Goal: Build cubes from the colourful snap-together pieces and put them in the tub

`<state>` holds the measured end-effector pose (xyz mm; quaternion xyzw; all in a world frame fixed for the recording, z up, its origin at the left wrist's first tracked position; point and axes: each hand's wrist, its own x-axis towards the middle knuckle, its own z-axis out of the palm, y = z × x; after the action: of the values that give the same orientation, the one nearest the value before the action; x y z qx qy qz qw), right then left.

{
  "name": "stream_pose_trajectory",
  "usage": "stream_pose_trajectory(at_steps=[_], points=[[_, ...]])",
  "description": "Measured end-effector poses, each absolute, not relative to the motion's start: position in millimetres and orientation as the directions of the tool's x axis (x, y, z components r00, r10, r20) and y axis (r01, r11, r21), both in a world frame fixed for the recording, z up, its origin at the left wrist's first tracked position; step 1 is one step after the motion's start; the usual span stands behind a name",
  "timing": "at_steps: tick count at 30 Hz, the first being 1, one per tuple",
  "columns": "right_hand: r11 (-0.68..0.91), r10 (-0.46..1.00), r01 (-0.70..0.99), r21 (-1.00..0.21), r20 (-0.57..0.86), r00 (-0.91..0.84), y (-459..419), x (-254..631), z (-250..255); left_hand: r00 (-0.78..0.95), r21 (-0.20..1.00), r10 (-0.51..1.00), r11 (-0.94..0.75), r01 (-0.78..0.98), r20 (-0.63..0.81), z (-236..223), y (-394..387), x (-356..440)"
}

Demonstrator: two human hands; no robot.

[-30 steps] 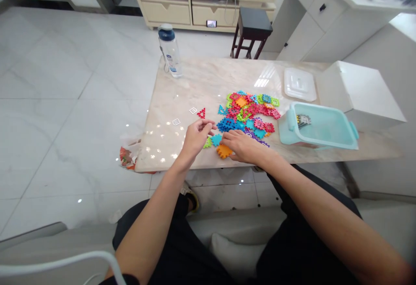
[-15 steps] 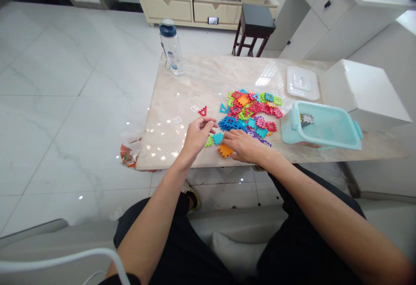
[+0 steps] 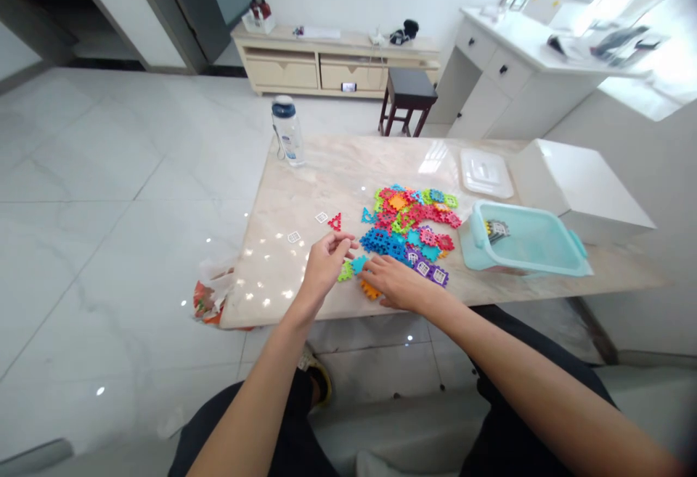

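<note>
The left hand (image 3: 325, 266) was curled into a narrow, loose bunch, fingertips drawn toward the thumb. No piece showed in it, so I could not tell whether it held anything small. The right hand (image 3: 395, 282) lay low and wide, its fingers stretched out and not closed on anything, the tips against a teal plastic building piece (image 3: 358, 265) that sat in the gap between the two hands. Just below the left hand lay a green piece (image 3: 345, 271); an orange piece (image 3: 370, 290) sat partly under the right hand's fingers. Ahead of the right hand spread a heap of interlocking pieces (image 3: 406, 219) in blue, red, lime and purple. Beyond the left fingertips, a red triangular piece (image 3: 335, 222) and two white grid pieces (image 3: 321, 217) lay on the marble tabletop (image 3: 305, 186) — well apart from the heap's far side. Right of the grip stood a pale teal plastic tub (image 3: 523, 250), with a white lid (image 3: 486, 172) beyond it.
</note>
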<state>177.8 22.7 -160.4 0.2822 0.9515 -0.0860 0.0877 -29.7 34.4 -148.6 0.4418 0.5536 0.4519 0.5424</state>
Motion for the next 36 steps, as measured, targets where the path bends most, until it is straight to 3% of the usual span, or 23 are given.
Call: stream_pose_trajectory(at_steps=[7,25,32,36], points=[[0.828,0.542,0.560,-0.043,-0.200,-0.816,22.8,169.2,-177.3,-0.019,0.979,0.979,0.203,-0.015,-0.203,-149.7,36.3,-34.6],[0.816,0.537,0.564,-0.124,-0.198,-0.820,29.2,169.7,-191.1,-0.003,0.986,0.987,0.164,0.009,-0.164,-130.2,35.7,-22.2],[0.717,0.629,0.665,-0.210,-0.217,-0.746,37.0,182.3,-171.1,-0.021,0.984,0.990,0.141,0.113,-0.139,-121.7,36.7,-17.2],[0.566,0.767,0.756,-0.329,-0.125,-0.629,45.9,217.8,-134.2,-0.011,0.973,0.981,0.195,0.122,-0.196,-128.5,34.5,-5.6]])
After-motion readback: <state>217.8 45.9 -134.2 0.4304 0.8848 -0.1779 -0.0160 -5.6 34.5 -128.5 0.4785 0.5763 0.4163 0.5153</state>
